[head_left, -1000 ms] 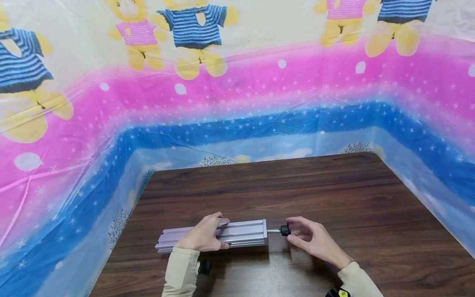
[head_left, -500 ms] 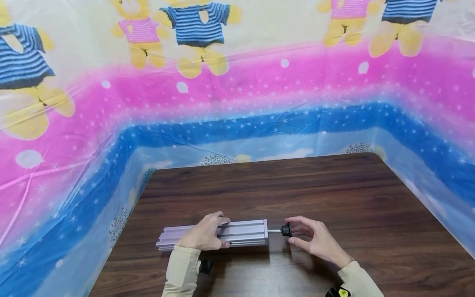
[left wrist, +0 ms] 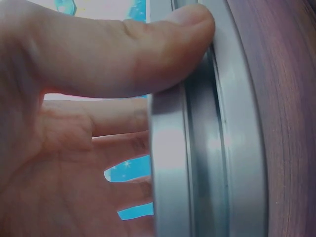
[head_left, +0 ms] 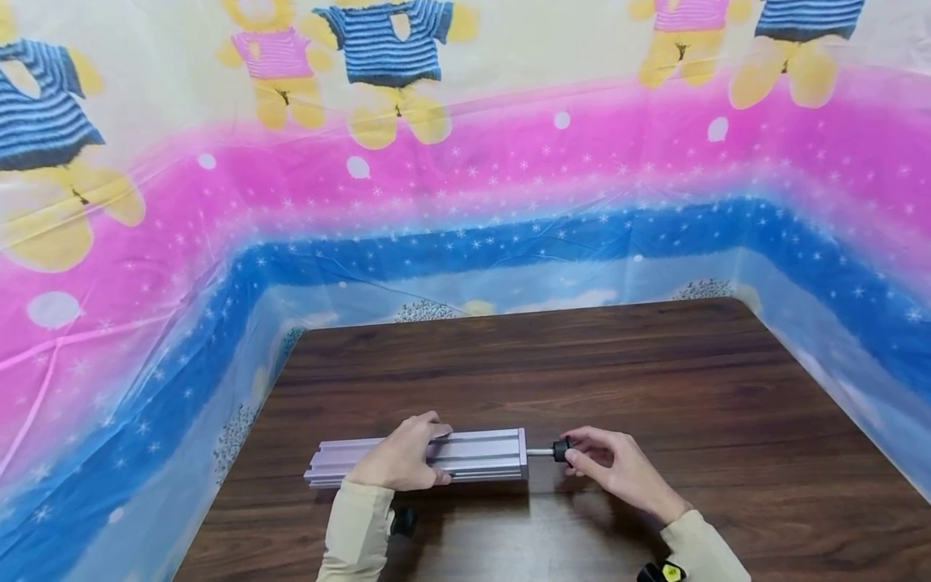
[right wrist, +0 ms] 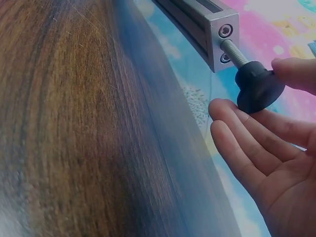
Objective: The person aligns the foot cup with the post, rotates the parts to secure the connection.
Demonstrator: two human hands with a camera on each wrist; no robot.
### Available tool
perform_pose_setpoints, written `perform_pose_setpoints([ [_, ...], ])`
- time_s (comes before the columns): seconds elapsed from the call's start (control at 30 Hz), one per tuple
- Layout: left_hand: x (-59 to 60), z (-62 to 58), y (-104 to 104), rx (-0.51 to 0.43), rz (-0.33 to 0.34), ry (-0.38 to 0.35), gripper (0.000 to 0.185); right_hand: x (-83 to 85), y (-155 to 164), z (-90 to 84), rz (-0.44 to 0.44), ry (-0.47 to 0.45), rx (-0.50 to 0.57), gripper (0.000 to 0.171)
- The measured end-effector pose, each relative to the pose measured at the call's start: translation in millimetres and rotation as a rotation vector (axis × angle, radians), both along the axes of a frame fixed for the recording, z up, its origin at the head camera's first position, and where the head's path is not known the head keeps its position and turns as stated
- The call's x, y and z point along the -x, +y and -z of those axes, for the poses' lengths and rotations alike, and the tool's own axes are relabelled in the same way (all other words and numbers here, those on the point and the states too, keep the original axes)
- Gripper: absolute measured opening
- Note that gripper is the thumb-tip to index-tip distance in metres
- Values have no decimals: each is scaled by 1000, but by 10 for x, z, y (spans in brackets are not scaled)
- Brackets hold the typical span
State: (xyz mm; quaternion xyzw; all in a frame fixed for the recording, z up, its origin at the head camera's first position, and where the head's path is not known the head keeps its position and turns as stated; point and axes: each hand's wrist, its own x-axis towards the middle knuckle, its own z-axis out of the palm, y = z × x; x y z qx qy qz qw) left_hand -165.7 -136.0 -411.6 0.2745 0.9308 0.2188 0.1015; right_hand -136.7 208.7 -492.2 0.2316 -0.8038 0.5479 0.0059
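An aluminium profile (head_left: pixel 480 454), silver and grooved, lies lengthwise across the table. Over its middle lies my left hand (head_left: pixel 398 461), gripping it with the thumb on the near side and the fingers reaching over the far side. In the left wrist view the thumb presses beside the profile's slot (left wrist: pixel 200 148). From the end plate (right wrist: pixel 224 42), held by socket screws, a threaded rod (right wrist: pixel 233 53) sticks out to the right. It carries a black levelling foot (right wrist: pixel 259 88) with a flared round base. My right hand (head_left: pixel 618 469) pinches the base's rim between thumb and fingers.
The dark wood-grain table (head_left: pixel 524 364) reaches back to a printed curtain (head_left: pixel 465 242) hanging around its far and side edges. Dark wrist devices (head_left: pixel 402 521) are strapped below both hands.
My right thumb has moved up and inward onto the foot's base, and the fingers have shifted around it. The left hand keeps its grip in the same place on the profile.
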Motion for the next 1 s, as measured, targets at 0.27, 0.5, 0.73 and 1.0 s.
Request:
perform_pose_setpoints([
  [0.27,66,40,-22,-44,23,-7,67,19,-19,17,49,-69,-35,36],
  [0.5,104,23,-31,-29,35,23,65,10,-29,30,71,18,-36,42],
  [0.73,114,12,-46,-11,36,24,64,31,-37,63,21,119,20,56],
  [1.0,141,41,-39,0,39,16,65,63,-31,66,48,129,9,45],
])
